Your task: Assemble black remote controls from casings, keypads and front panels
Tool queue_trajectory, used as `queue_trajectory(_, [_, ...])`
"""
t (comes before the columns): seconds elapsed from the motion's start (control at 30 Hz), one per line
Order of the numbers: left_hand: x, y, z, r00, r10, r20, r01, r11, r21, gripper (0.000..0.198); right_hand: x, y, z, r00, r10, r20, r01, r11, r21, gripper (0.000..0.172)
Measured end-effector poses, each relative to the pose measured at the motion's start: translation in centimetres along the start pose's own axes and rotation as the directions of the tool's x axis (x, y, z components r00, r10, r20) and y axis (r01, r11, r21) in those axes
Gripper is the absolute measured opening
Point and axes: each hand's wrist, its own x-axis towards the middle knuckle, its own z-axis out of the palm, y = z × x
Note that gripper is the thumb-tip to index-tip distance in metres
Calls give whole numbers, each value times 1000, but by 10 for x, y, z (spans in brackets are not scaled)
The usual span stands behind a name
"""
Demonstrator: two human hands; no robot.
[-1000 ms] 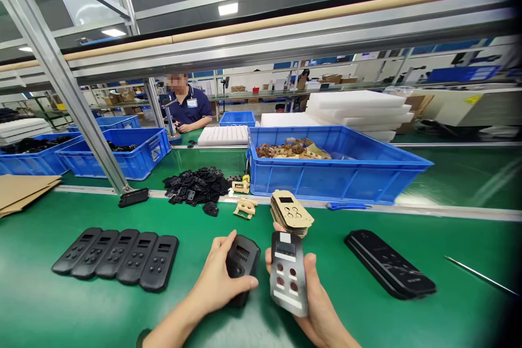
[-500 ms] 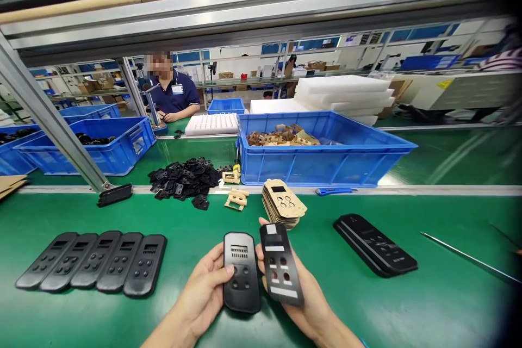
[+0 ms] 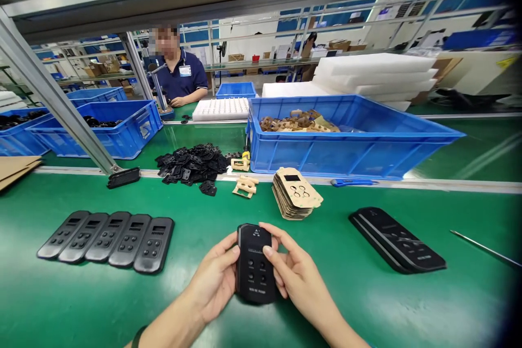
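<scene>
A black plastic housing [image 3: 240, 283] with a thin black faceplate [image 3: 256, 266] over its front is held upright in the middle. White printing and several round buttons or holes show on the faceplate. My left hand [image 3: 212, 277] is closed on the housing's left side, thumb at the front edge. My right hand [image 3: 297, 269] grips the right side, thumb on the faceplate and fingers around the edge. Whether the plate sits fully flush cannot be made out. To the left, several similar black housings [image 3: 153, 244] lie overlapping in a row.
Stacked printed faceplates [image 3: 399, 242] lie at right, near a thin metal rod [image 3: 485, 248]. Ahead are tan adhesive sheets [image 3: 299, 193], a heap of black parts [image 3: 191, 163], a blue cutter [image 3: 354, 182] and a blue bin [image 3: 326, 155]. A co-worker [image 3: 183, 79] sits across the bench.
The faceplate in my right hand has turned printed side up and moved left onto the housing's front. My hands have come together around both. The view has shifted slightly.
</scene>
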Motion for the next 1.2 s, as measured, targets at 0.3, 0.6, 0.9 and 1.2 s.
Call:
queue_trajectory(0.3, [0,0,0,1000,2,2,-2,1000,15,42,-1,-3,1,1000,16,-1,-16,1000,12,48])
queue_trajectory(0.6, [-1,0,2,1000,-12,-13,12,1000,9,44,0,2,1,1000,-1,-1,1,1000,13,44])
queue_trajectory(0.9, [-1,-2,0,999,29,36,-31,998,46,41,-1,9,0,999,-38,4,38,996,-83,41])
queue_trajectory(1.2, [-4,-9,-2,991,114,73,-125,976,179,48,1,18,-3,995,-93,-39,82,972,-222,46])
